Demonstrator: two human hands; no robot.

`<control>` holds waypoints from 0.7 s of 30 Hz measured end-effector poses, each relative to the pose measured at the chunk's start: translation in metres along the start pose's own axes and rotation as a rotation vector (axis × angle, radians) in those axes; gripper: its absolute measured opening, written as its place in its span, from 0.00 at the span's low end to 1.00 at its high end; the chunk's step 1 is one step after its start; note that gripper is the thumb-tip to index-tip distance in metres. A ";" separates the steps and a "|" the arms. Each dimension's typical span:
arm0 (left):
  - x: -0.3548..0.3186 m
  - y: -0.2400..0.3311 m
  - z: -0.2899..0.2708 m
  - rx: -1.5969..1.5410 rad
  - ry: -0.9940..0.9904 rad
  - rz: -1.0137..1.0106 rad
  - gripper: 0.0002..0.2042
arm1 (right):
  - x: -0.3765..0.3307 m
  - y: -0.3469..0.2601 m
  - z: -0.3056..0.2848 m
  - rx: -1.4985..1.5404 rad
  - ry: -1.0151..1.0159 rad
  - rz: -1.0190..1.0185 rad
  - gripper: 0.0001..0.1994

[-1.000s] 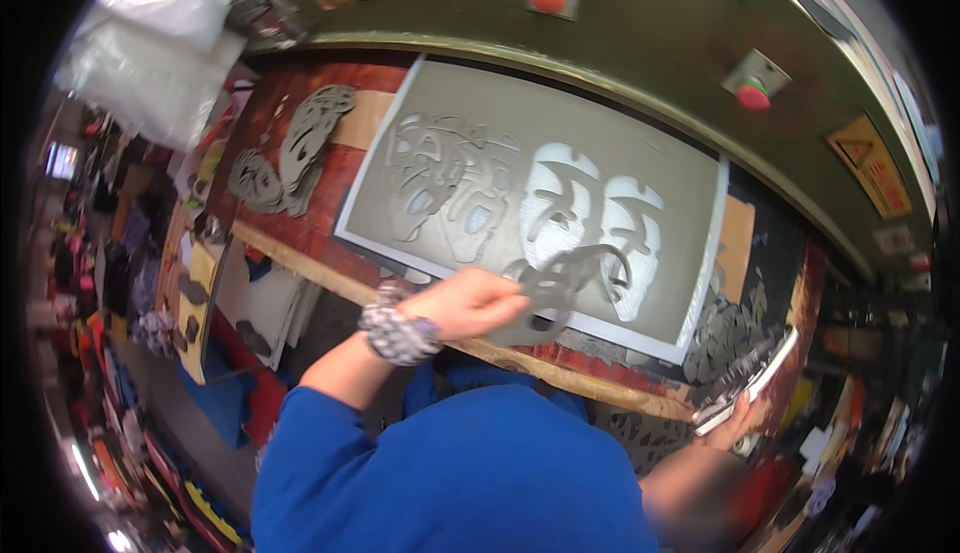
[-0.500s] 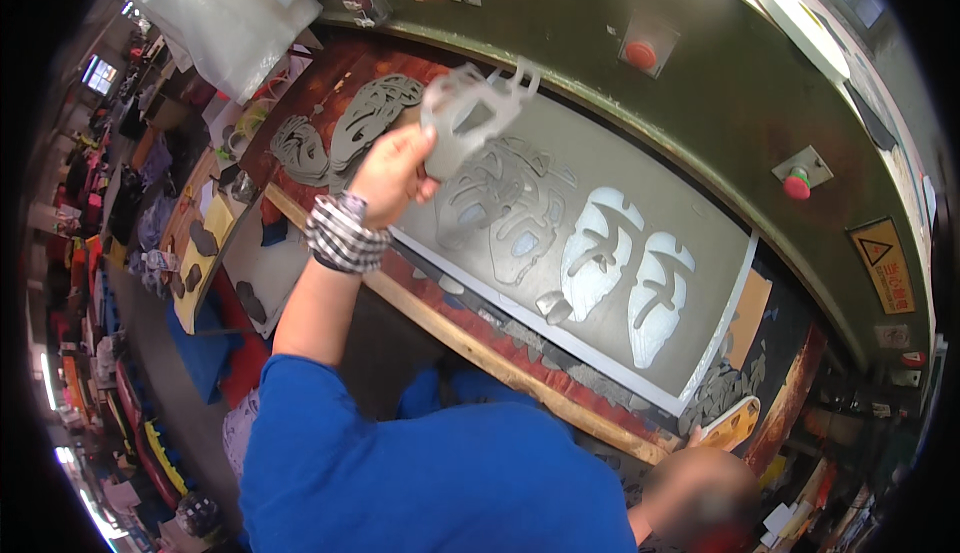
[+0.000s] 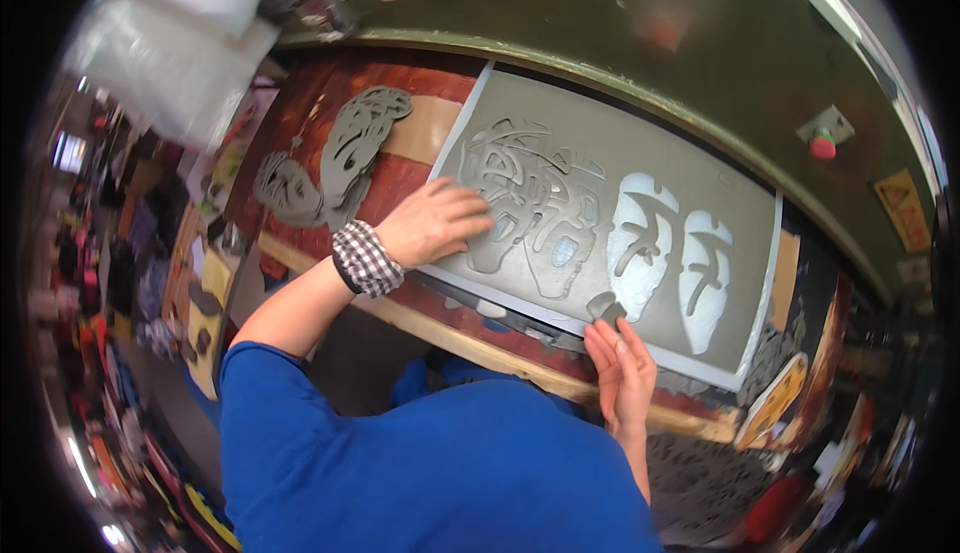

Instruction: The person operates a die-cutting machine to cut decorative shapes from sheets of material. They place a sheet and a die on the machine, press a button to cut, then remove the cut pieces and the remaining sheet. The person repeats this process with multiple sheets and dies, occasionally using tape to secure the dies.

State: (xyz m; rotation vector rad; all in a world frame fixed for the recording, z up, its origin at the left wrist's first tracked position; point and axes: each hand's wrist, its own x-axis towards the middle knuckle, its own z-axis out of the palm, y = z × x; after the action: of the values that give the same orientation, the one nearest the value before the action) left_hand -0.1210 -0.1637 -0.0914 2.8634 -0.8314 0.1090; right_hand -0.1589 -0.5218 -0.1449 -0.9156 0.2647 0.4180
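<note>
My left hand (image 3: 435,225) hovers at the left edge of a grey foam-like sheet (image 3: 655,148), its fingers stretched out and nothing in them. Beside its fingertips are cut-out metal-looking or foam shapes (image 3: 550,253) with curved slots, lying on the sheet; I cannot tell their material. My right hand (image 3: 625,368) is at the sheet's front edge, fingers extended, the tips touching a small dark grey scrap (image 3: 604,305). Right of it, two mask-shaped openings (image 3: 705,293) show pale blue-white beneath. Stacked grey slotted cut-outs (image 3: 358,143) lie on the reddish board to the left.
A green machine body (image 3: 560,13) with a red push button (image 3: 823,142) overhangs the far side. A wooden edge (image 3: 420,328) runs along the front. Clear plastic (image 3: 165,63) hangs at upper left. A yellow-faced board (image 3: 775,401) leans at the right end.
The slotted grey piece has left my left hand, which has come down to the sheet. My right hand has moved from the yellow-faced board to the small scrap. The view has shifted.
</note>
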 end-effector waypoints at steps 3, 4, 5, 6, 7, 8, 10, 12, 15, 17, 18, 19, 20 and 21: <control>0.017 -0.037 0.011 0.030 -0.033 0.455 0.21 | 0.003 0.021 0.035 0.153 0.225 -0.085 0.22; 0.022 -0.048 0.016 0.030 -0.037 0.582 0.20 | 0.000 0.025 0.043 0.183 0.277 -0.123 0.21; 0.026 -0.056 0.020 0.022 -0.056 0.706 0.19 | -0.004 0.027 0.050 0.227 0.312 -0.166 0.21; 0.031 -0.064 0.024 0.032 -0.039 0.795 0.19 | -0.008 0.030 0.058 0.245 0.413 -0.198 0.21; 0.036 -0.070 0.028 0.041 -0.012 0.875 0.19 | -0.012 0.035 0.066 0.238 0.459 -0.238 0.22; 0.042 -0.074 0.032 0.053 0.028 0.964 0.20 | -0.015 0.041 0.074 0.241 0.478 -0.244 0.23; 0.055 -0.078 0.040 0.045 0.085 1.080 0.16 | -0.016 0.050 0.087 0.245 0.533 -0.257 0.24; 0.069 -0.075 0.049 -0.051 0.053 1.116 0.15 | -0.013 0.058 0.098 0.306 0.565 -0.277 0.25; 0.081 -0.068 0.055 -0.152 -0.006 1.099 0.15 | -0.008 0.069 0.106 0.440 0.625 -0.325 0.27; 0.085 -0.069 0.052 -0.162 -0.061 1.130 0.19 | -0.005 0.071 0.106 0.450 0.637 -0.324 0.24; 0.086 -0.070 0.050 -0.167 -0.037 1.130 0.20 | -0.003 0.072 0.105 0.467 0.667 -0.310 0.23; 0.087 -0.074 0.047 -0.166 -0.039 1.165 0.21 | -0.001 0.072 0.103 0.483 0.658 -0.313 0.17; 0.088 -0.078 0.045 -0.173 -0.043 1.170 0.23 | 0.003 0.072 0.102 0.481 0.611 -0.285 0.16; 0.086 -0.081 0.043 -0.190 0.009 1.170 0.25 | 0.007 0.073 0.101 0.482 0.564 -0.255 0.16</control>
State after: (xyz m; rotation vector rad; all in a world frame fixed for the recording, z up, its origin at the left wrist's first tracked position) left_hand -0.0040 -0.1488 -0.1345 1.8376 -2.2080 0.1531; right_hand -0.1818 -0.3994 -0.1404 -0.5620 0.7214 -0.1521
